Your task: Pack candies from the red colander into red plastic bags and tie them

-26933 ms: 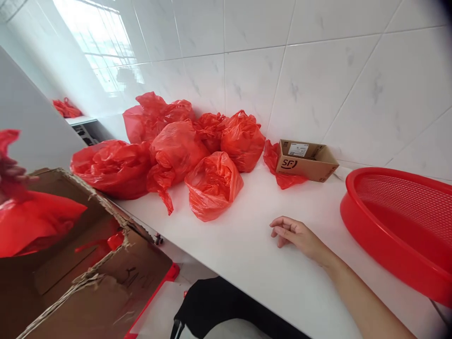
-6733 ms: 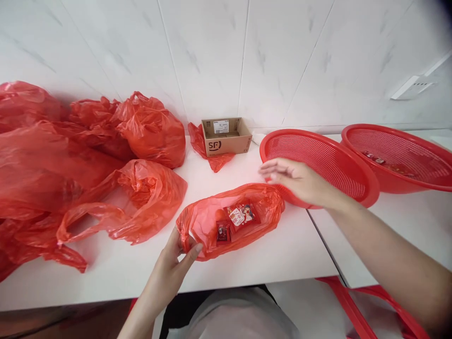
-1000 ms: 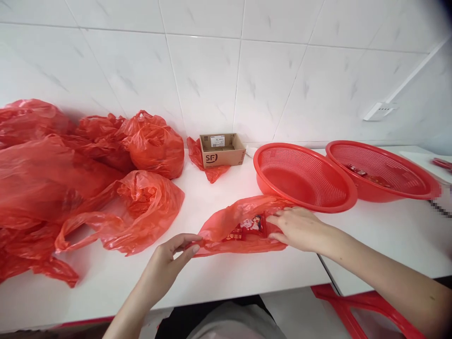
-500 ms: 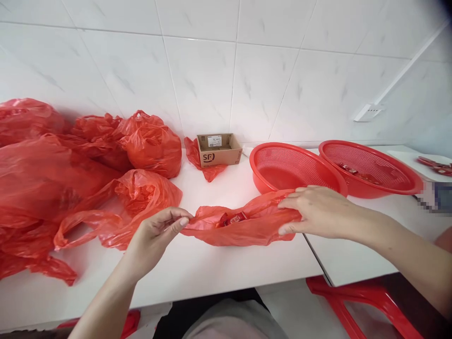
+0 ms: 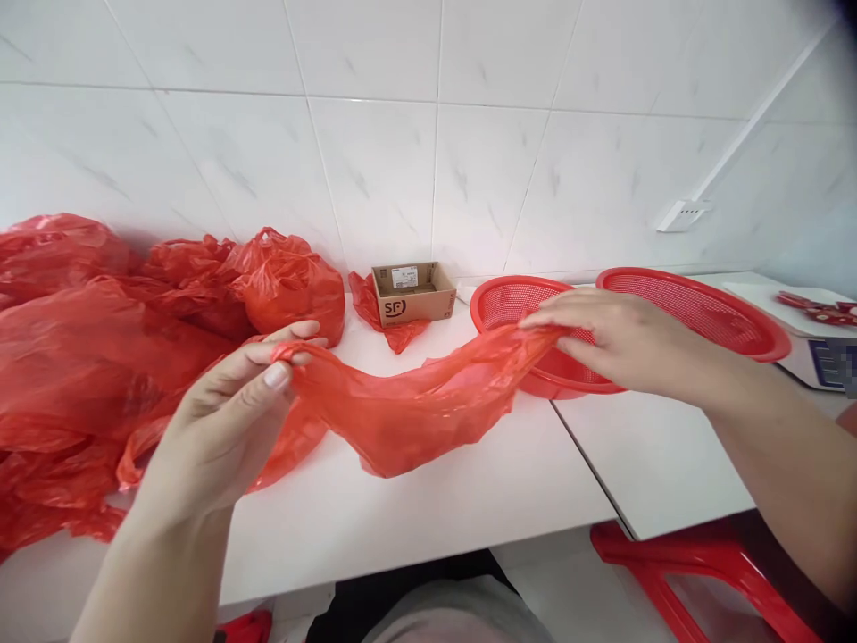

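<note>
A thin red plastic bag [image 5: 421,411] is stretched between my two hands above the white table. My left hand [image 5: 228,411] pinches one end of it between thumb and fingers. The opposite end is gripped by my right hand [image 5: 616,335], in front of the nearer red basket. The bag sags in the middle, and its contents cannot be made out through the plastic. Behind my left hand sits a heap of filled red plastic bags [image 5: 100,348].
Against the tiled wall stands an open cardboard box [image 5: 419,308] on a red bag scrap. Two red perforated baskets [image 5: 492,299] are at the right, beside a scale [image 5: 820,357] with red packets on top. A red stool [image 5: 696,554] is below the table edge.
Both hands have raised the bag off the table and pulled it taut. The small red packets seen in its opening are now hidden. My view has shifted slightly.
</note>
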